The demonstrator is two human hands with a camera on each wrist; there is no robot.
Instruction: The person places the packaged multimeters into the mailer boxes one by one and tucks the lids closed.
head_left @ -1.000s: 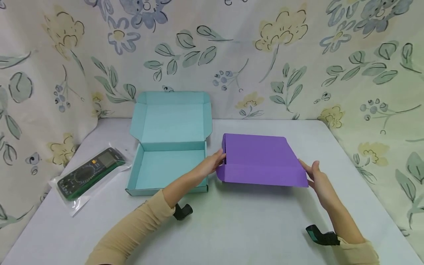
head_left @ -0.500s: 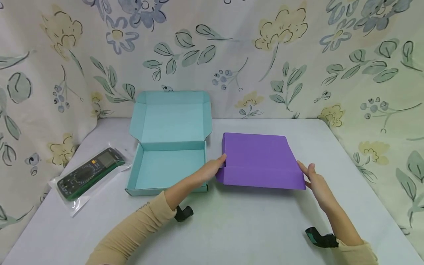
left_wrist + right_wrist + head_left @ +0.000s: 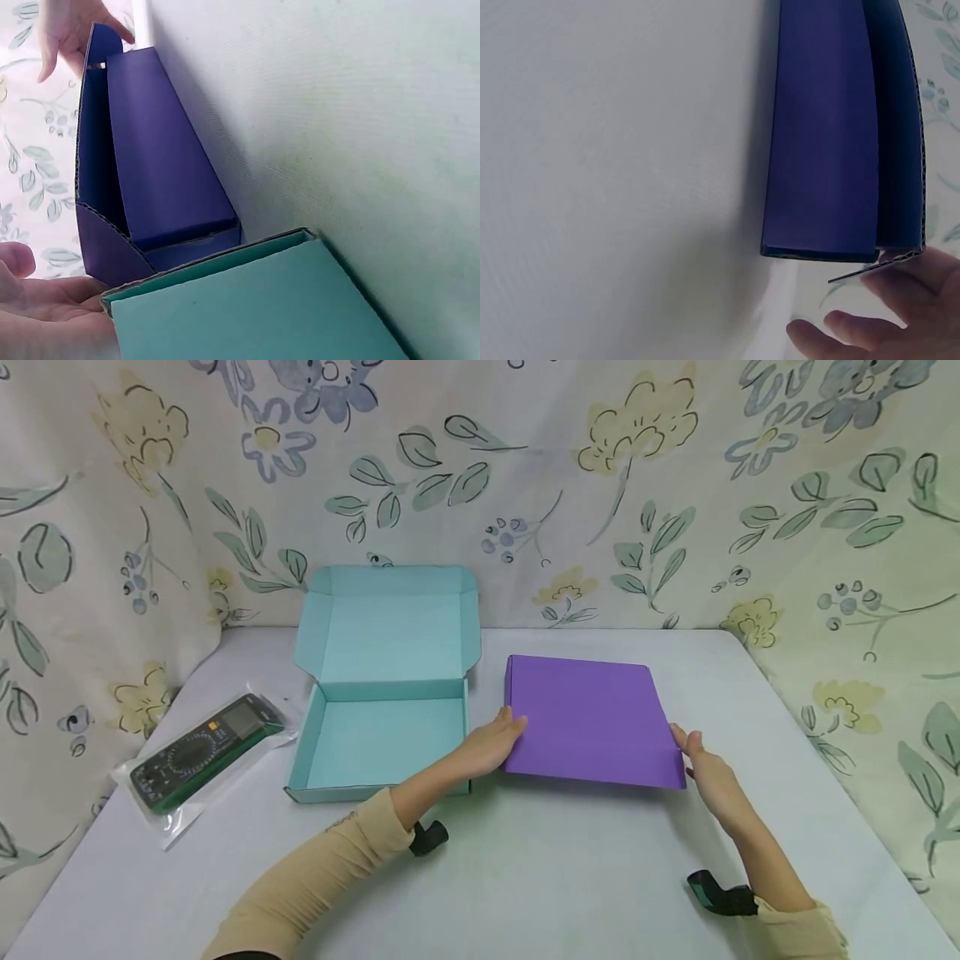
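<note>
A purple cardboard box (image 3: 588, 710) lies on the table with its lid tilted over it. A dark gap shows between the lid (image 3: 84, 187) and the box's front wall (image 3: 161, 150) in the left wrist view. My left hand (image 3: 491, 745) rests its fingers against the lid's left side, near the front corner. At the lid's front right corner, my right hand (image 3: 716, 785) touches the edge and side flap, its other fingers spread. To the left, a turquoise box (image 3: 382, 735) stands with its lid raised and nothing inside.
A black and green multimeter (image 3: 206, 752) in a clear plastic bag lies left of the turquoise box. That box's right wall is close to my left forearm. A floral curtain (image 3: 555, 510) hangs behind the white table (image 3: 570, 877).
The purple lid has come further down, and its front flap looks narrower. My left hand has moved slightly right onto the lid's edge; my right hand has shifted slightly left.
</note>
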